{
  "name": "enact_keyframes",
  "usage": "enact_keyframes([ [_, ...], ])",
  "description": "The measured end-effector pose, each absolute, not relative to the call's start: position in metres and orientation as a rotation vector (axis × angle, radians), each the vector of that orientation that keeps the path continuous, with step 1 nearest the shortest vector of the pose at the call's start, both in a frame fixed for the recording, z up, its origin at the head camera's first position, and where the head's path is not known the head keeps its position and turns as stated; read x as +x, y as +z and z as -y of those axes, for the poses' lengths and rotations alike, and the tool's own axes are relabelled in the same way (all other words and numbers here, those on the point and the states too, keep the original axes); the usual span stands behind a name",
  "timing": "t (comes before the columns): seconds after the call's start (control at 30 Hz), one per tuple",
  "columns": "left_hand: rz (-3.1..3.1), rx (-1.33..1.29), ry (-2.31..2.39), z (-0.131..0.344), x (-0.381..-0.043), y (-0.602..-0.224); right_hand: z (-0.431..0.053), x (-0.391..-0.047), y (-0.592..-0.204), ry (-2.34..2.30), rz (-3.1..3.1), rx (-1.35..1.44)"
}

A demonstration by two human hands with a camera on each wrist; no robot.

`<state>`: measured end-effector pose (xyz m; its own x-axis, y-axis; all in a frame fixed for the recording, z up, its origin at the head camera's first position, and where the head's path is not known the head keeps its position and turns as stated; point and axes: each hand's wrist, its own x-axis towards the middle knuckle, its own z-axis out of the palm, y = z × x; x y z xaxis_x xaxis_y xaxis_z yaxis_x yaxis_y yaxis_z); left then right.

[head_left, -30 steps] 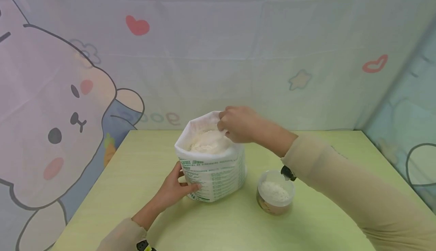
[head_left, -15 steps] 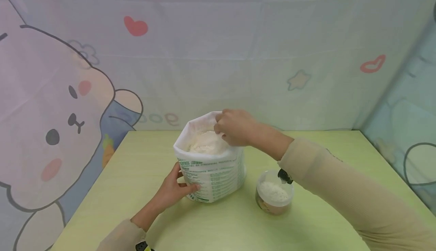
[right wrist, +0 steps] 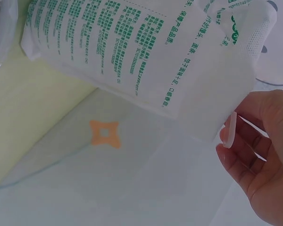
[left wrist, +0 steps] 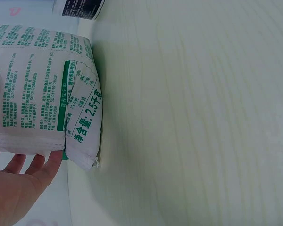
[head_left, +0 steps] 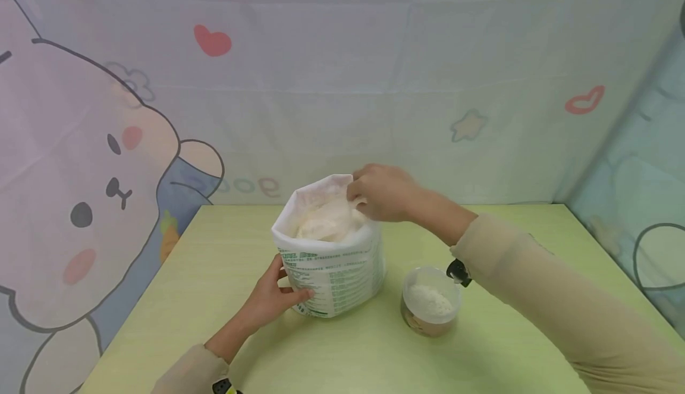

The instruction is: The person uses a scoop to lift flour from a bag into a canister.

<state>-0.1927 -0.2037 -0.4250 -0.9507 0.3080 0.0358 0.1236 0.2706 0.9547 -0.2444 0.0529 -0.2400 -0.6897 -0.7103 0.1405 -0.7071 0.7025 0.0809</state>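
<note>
An open white flour bag point(head_left: 332, 275) with green print stands on the table, its rim folded outward. Pale flour point(head_left: 321, 224) shows inside. My left hand point(head_left: 270, 299) grips the bag's lower left side, thumb on the front and fingers round the side. At the bag's right rim, my right hand point(head_left: 385, 195) pinches the narrow white handle of what looks like a scoop point(right wrist: 231, 129); its other end is hidden by the bag in the right wrist view and blurred in the head view. A clear tub point(head_left: 430, 314) with some flour in it stands right of the bag.
The pale green table point(head_left: 214, 251) ends at a hanging cloth backdrop point(head_left: 342, 85) printed with a cartoon figure and hearts. My right forearm crosses above the table's right side, with a black wrist device point(head_left: 459, 272) close over the tub.
My right hand dipped slightly left into the bag's mouth, then moved back up and right. The pale shape inside the bag shifted with it. My left hand, the bag and the tub stay put.
</note>
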Motion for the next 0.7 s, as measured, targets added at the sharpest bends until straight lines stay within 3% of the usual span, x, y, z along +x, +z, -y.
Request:
enact_keyframes([
  [0.7, -2.390, 0.423, 1.761, 0.204, -0.194, -0.424, -0.080, -0.254, -0.241, 0.499, 2.721, 1.133],
])
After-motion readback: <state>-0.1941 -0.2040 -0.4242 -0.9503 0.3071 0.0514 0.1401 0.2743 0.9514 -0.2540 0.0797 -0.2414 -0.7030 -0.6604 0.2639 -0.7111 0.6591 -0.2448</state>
